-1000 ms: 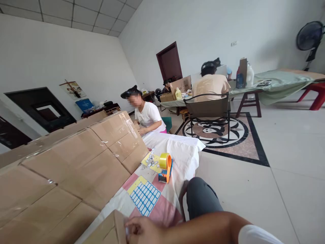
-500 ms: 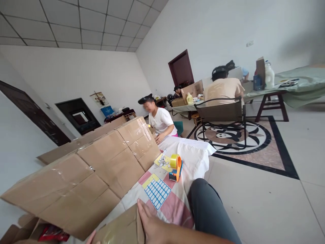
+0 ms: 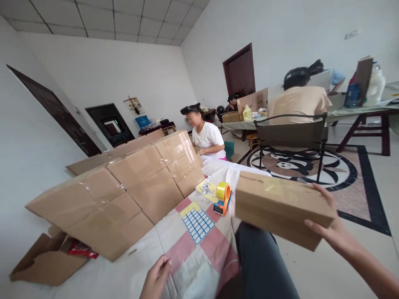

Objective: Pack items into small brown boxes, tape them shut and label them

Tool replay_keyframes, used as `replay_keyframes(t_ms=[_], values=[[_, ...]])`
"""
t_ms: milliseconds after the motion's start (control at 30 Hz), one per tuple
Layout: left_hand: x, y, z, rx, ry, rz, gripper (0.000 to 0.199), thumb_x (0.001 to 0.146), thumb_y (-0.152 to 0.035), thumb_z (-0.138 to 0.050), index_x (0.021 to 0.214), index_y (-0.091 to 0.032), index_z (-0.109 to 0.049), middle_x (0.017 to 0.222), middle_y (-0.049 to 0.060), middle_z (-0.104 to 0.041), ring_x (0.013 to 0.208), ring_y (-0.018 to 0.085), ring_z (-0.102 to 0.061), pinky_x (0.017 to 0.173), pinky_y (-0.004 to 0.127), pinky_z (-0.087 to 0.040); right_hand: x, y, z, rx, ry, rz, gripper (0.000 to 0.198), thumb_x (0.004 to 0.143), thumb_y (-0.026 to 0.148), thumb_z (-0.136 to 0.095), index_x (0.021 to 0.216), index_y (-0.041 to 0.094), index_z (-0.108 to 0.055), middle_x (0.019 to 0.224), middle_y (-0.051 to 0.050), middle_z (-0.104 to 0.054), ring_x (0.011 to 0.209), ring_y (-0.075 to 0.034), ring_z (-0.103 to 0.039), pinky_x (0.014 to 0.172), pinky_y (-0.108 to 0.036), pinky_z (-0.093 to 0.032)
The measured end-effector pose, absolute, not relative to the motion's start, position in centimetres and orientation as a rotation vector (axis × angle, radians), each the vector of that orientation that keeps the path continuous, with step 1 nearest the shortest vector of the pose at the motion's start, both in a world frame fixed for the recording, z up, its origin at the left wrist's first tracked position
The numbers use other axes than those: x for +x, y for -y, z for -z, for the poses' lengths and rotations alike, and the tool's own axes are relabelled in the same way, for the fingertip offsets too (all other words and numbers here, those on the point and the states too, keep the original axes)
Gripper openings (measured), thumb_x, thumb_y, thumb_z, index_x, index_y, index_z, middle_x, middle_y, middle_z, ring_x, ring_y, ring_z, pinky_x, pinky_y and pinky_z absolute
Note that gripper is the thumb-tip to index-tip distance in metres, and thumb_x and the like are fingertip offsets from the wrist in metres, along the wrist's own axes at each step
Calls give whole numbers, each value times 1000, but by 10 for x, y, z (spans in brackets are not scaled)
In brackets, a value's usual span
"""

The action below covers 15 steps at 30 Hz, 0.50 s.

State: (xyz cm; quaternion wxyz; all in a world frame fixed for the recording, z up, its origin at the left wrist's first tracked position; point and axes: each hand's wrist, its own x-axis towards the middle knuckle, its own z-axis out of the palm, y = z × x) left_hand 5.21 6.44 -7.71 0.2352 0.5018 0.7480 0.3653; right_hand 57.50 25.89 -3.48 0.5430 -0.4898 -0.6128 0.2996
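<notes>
My right hand (image 3: 330, 224) grips one end of a closed long cardboard box (image 3: 280, 203), thumb on the near side and fingers over the far top edge. The box is held up in the air at the right, above my knee and the floor. Low in the view, my left hand (image 3: 158, 275) is curled closed over the tablecloth (image 3: 199, 274), with nothing visible in it. Past it lie a sheet of blue-bordered labels (image 3: 198, 225) and an orange tape dispenser (image 3: 223, 199) with a yellow roll.
A wall of taped cardboard boxes (image 3: 143, 182) stands along the table's left side. An open carton (image 3: 50, 257) with a red packet (image 3: 82, 249) is at lower left. A co-worker (image 3: 208, 139) sits beyond the boxes; another person (image 3: 296, 99) sits on a chair (image 3: 289, 135) at the right.
The box has gone from the table's near edge up and to the right in my right hand. My left hand is now off it, over the cloth. The view has turned slightly.
</notes>
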Motion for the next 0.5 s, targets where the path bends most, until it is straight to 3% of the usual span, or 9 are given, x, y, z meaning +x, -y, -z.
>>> replay_keyframes(t_ms=[100,233,333,500], values=[[64,-82,98,1357,-2012,-936,56,80,-78,-44,70,-24,-49,63,-1,-49,66,20,-52,66,32,-44,588,-293,45,-1248,1441,-414,109,63,73,-70,154,46,-17,152,-13,-33,133,-46,-42,98,-64,-47],[78,-91,104,1364,-1961,-860,45,86,-66,-44,71,-23,-47,69,-1,-50,70,19,-50,68,30,-40,537,-360,57,-1233,1562,-201,112,68,76,-62,153,16,-20,143,-25,-30,137,-48,-32,112,-65,-31],[76,-87,96,1339,-1977,-817,43,85,-63,-46,67,-24,-40,66,-2,-44,67,18,-45,65,30,-36,474,-414,60,-1340,1688,-233,112,73,77,-57,151,7,-17,142,-28,-29,139,-47,-29,108,-62,-35],[55,-72,86,1337,-2044,-732,50,81,-70,-47,65,-24,-39,64,-2,-44,66,18,-41,64,30,-33,372,-475,40,-1640,1886,-352,111,78,70,-63,157,15,-8,142,-28,-36,122,-46,-53,95,-56,-44]])
